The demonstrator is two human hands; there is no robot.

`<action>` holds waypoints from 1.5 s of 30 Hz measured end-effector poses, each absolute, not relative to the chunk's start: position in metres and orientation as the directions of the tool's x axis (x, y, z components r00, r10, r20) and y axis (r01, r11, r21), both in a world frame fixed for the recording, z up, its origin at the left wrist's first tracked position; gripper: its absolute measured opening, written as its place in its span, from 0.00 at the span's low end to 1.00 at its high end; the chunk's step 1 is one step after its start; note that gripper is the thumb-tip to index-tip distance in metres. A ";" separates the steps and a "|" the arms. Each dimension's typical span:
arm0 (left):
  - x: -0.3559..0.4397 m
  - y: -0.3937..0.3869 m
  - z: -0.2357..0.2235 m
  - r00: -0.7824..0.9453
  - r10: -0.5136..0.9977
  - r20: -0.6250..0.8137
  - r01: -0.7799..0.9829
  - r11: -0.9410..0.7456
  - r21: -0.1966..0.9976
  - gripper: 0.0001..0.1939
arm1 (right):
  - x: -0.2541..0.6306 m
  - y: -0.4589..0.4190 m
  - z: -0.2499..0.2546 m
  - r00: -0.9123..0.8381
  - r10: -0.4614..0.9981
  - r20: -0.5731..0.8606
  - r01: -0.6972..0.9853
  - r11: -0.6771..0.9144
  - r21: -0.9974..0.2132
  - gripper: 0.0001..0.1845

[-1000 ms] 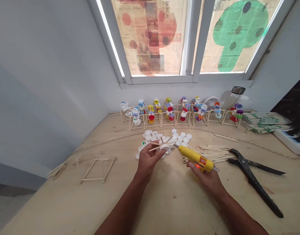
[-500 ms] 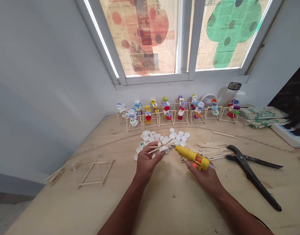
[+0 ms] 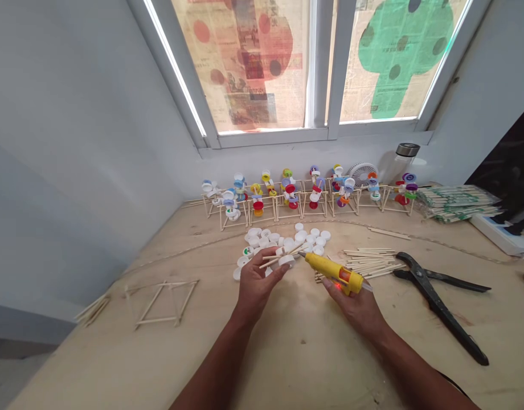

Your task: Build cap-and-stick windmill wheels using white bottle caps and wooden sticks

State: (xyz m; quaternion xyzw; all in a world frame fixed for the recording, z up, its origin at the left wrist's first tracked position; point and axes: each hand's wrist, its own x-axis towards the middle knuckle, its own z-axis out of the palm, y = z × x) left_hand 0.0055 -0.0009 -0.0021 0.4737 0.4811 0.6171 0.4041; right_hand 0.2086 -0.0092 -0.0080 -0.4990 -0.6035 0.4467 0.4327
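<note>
My left hand (image 3: 254, 283) pinches a small piece made of thin wooden sticks and a white bottle cap (image 3: 285, 259), held just above the wooden table (image 3: 305, 347). My right hand (image 3: 356, 306) grips a yellow glue gun (image 3: 335, 273) whose nozzle points left, close to the cap. Behind both hands lies a cluster of loose white caps (image 3: 287, 238).
A row of stick-and-cap models (image 3: 305, 191) lines the wall under the window. Loose sticks (image 3: 371, 260) and black shears (image 3: 439, 299) lie to the right, packs of chopsticks (image 3: 456, 202) farther right. A square stick frame (image 3: 162, 296) lies at the left.
The view has shifted slightly; both hands stay together, with the glue gun's nozzle a little closer to the cap piece.
</note>
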 end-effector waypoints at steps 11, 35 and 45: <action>0.008 -0.002 0.001 -0.266 0.953 0.147 -0.050 -0.166 0.985 0.22 | 0.209 -0.008 -0.008 -0.110 0.990 0.084 0.228 0.107 -0.968 0.18; 0.005 -0.001 0.007 -0.304 0.951 0.053 -0.208 -0.120 0.971 0.21 | 0.213 -0.005 -0.009 -0.054 0.993 0.102 0.236 0.112 -0.965 0.18; 0.004 0.003 0.004 -0.242 0.970 -0.009 -0.388 -0.088 0.917 0.16 | 0.219 -0.014 0.006 0.020 0.988 0.154 0.162 0.148 -0.975 0.22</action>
